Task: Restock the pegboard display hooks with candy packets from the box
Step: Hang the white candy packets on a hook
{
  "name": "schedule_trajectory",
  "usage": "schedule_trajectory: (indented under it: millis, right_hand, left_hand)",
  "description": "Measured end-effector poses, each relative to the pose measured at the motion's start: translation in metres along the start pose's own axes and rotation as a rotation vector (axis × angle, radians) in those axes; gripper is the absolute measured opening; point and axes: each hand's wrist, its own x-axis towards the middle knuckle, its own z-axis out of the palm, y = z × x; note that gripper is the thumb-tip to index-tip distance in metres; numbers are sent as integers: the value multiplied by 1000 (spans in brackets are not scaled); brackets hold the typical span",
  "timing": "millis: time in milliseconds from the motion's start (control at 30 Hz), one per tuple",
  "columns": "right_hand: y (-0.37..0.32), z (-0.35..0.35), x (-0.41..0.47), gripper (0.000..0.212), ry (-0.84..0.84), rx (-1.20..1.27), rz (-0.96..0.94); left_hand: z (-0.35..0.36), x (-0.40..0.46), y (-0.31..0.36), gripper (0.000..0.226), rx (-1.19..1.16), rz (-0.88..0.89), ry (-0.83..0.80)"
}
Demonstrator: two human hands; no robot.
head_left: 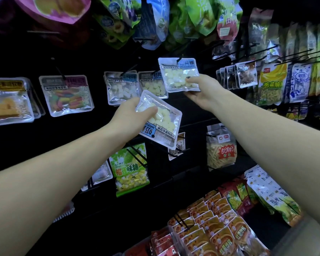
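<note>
Only 1 view: a wide-angle camera on the person's head, close to the black pegboard, facing forward and slightly down past both outstretched forearms; hooks spread above, below and beside the hands.

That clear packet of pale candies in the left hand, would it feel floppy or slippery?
Probably floppy: the candy packet is thin film, sagging tilted from the left hand. Likely slippery, since its surface shines. Seemingly light; one thumb pins it.
</note>
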Motion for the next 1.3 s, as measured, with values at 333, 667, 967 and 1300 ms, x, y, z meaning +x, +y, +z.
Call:
schedule_trajectory:
  millis: [333,667,967,1300]
  right_hand:
    - [37,12,58,24,115,-90,-24]
    - [85,44,119,34,162,-112,15]
    - [97,44,115,60,204,-160,106]
    - [48,7,12,45,-74,-622,-51]
  left_hand:
    - [-3,18,-34,10,-11,1,-12]
    - [-18,44,-90,7,-23,-28,14]
    - [-19,47,-94,37,-3,-55,46]
    - [-19,23,-18,44,113,-64,-23]
